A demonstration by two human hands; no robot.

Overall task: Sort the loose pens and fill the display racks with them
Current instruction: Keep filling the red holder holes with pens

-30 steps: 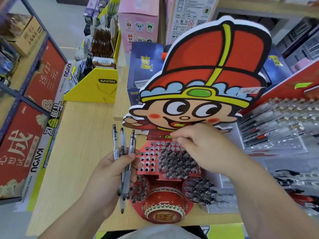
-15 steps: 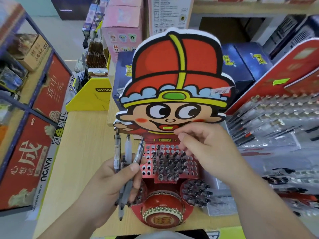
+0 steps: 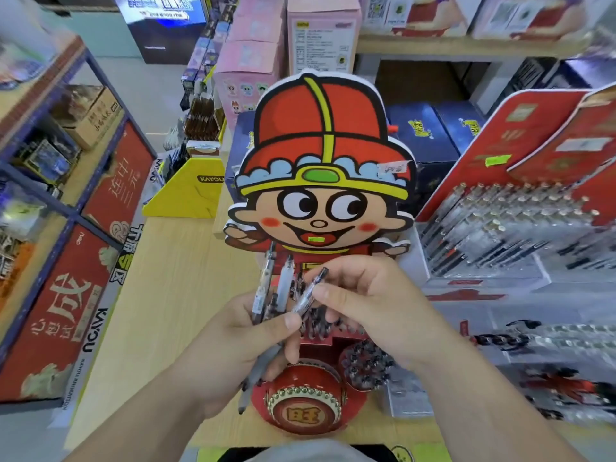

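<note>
My left hand (image 3: 230, 345) grips a bundle of clear pens (image 3: 266, 288), their tips pointing down past my palm. My right hand (image 3: 366, 305) pinches the upper part of one clear pen (image 3: 308, 293) from that bundle, between thumb and fingers. Both hands hover over the red display rack (image 3: 333, 340), whose holes are mostly hidden under them. A round side cup (image 3: 365, 365) of the rack is packed with black-capped pens. A big cartoon figure card (image 3: 321, 181) with a red hat rises behind the rack, and a red drum (image 3: 305, 403) forms its front.
The rack stands on a light wooden table (image 3: 160, 311). To the right lie tilted red racks of clear pens (image 3: 506, 221). A yellow display box (image 3: 190, 191) sits behind on the left, blue shelving with red boxes (image 3: 66, 295) further left, and dark blue boxes (image 3: 433, 135) behind.
My right hand left the rack's holes and came back to the bundle, taking hold of one pen. The view shifted so the rack sits more central.
</note>
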